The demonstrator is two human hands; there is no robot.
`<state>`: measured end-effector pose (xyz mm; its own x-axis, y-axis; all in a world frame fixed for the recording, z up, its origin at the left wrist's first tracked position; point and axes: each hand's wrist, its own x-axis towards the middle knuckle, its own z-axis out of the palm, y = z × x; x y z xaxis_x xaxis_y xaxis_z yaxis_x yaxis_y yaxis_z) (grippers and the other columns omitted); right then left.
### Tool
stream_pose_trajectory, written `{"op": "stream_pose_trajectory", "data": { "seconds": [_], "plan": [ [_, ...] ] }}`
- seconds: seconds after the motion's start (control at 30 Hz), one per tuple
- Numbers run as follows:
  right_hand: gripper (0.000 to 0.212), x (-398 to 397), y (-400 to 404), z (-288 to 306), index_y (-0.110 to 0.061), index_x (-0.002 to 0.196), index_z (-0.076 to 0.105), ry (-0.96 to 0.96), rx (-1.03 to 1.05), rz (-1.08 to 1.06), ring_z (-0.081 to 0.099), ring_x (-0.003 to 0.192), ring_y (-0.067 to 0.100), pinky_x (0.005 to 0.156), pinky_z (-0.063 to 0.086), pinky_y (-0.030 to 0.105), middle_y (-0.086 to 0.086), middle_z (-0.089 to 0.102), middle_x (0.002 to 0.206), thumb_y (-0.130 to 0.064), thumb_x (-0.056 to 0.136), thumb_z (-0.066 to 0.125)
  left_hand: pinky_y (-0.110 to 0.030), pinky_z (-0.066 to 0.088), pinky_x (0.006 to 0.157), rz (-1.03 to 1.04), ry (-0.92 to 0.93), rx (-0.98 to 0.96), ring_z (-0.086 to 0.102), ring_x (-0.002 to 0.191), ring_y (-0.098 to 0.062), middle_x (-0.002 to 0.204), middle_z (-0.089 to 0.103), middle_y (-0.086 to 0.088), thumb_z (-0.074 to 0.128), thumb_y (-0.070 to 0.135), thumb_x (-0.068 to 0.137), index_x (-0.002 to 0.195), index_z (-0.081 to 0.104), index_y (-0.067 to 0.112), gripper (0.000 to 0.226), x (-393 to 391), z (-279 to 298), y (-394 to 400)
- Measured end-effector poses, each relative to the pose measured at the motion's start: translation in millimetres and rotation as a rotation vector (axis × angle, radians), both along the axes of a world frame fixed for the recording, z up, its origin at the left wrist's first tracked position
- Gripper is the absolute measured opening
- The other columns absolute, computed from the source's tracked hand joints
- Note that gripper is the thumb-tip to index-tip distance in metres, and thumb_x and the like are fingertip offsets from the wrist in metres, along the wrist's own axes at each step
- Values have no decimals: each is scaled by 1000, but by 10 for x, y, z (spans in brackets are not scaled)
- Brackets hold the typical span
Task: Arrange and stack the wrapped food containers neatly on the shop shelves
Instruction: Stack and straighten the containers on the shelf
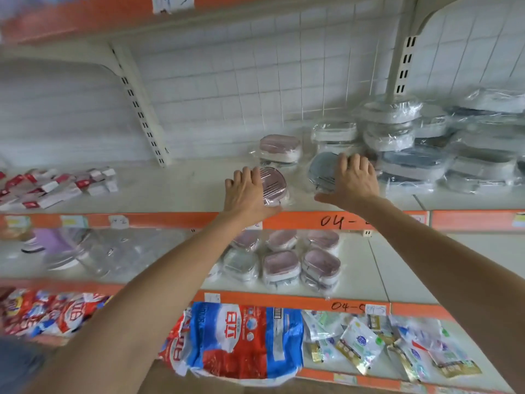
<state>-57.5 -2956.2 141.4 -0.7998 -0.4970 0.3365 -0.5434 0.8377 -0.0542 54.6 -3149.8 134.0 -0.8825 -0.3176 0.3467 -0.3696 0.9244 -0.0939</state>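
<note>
Head view: both arms extended forward and up to the middle shelf (176, 191) at frame centre. Left hand (247, 191), fingers spread, palm cupped against the left side of a pink-lidded wrapped container (273, 183) near the shelf's front edge. Right hand (355, 182), fingers spread, laid flat over a grey-lidded wrapped container (322, 169). Stacked wrapped containers (392, 129) fill the centre right, behind the right hand

Two hands (301, 189), two shelf pink containers (277, 163)
</note>
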Motion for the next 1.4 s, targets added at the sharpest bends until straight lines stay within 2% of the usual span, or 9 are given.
{"op": "stream_pose_trajectory", "data": {
  "seconds": [0.3,0.43,0.6,0.83,1.0,1.1,1.17,1.27,1.4],
  "plan": [
    [110,1603,724,-325,-6,142,19,-58,150,97,33,128,30,110,25,44,14,34,137,-74,67,61,-45,33,102,130,-57,155,36,125,-31,141,35,-11,65,78,61,144,25,8,115,1743,-298,483],
    [109,1920,1042,-476,-12,143,19,-160,180,80,30,131,29,107,26,50,10,32,142,-75,65,62,-50,26,109,129,-163,176,27,137,-30,151,25,-9,64,76,65,148,19,11,114,2141,-484,752],
    [109,2052,1106,-829,-19,145,18,-261,312,196,28,134,26,109,23,53,6,28,146,-75,63,64,-51,20,113,104,-274,223,17,144,-28,159,13,-6,65,74,65,151,15,14,116,2303,-788,838],
    [108,1465,791,-1296,-19,143,20,-336,271,227,34,127,25,101,34,45,4,33,139,-75,63,64,-51,26,110,75,-337,236,21,142,-29,156,19,-10,68,73,63,148,21,11,115,1552,-986,513],
    [109,734,473,-1839,-18,144,20,-366,230,187,33,129,24,102,33,44,3,34,141,-75,63,65,-51,28,110,58,-357,269,27,138,-30,150,25,-14,67,73,64,147,22,11,114,768,-1599,289],
    [110,272,203,-2239,-15,145,19,-364,170,120,31,132,23,105,31,43,5,31,146,-74,64,64,-47,29,110,74,-266,372,27,139,-30,152,24,-13,68,72,64,148,21,13,112,256,-2013,87],
    [109,-45,41,-2517,-13,145,17,-327,133,76,29,134,24,105,30,43,7,28,147,-74,66,63,-44,35,107,60,-176,391,34,134,-28,149,32,-10,69,72,62,146,26,12,112,-89,-2291,-55],
    [100,-412,-123,-2741,-13,140,24,-245,83,46,33,129,24,104,31,42,8,34,141,-71,68,64,-41,41,100,40,-74,401,43,126,-27,141,42,-9,73,69,60,139,33,11,106,-484,-2516,-236],
    [95,-930,-330,-2946,-15,138,30,-169,21,48,36,126,25,103,31,44,6,36,137,-68,68,66,-42,41,101,12,-13,409,43,125,-30,140,43,-12,76,67,58,136,35,9,106,-1046,-2782,-505]
  ]
}}
